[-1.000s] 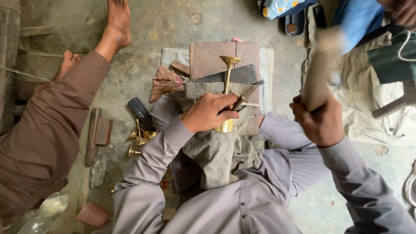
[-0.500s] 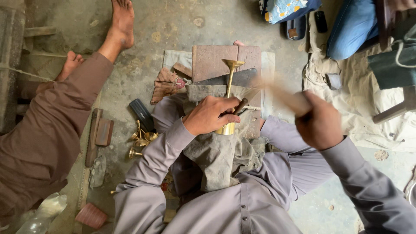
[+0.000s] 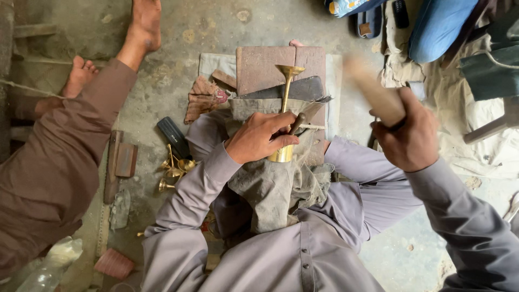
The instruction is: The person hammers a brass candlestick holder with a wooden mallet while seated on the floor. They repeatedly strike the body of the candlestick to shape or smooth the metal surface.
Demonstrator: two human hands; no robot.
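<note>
Brass horn-shaped piece (image 3: 285,116), slim and polished with a flared mouth, lies across the grey cloth (image 3: 275,184) on the lap, above it a dark block (image 3: 303,89) on a reddish slab (image 3: 265,67). Left hand (image 3: 259,138) wraps its base and pinches a thin punch (image 3: 303,121) against it. Right hand (image 3: 411,138), right of the horn, is clenched round a blurred wooden mallet (image 3: 373,92). Sound work wants the punch held steady and square blows. Small brass cups (image 3: 175,170) lie left of it.
</note>
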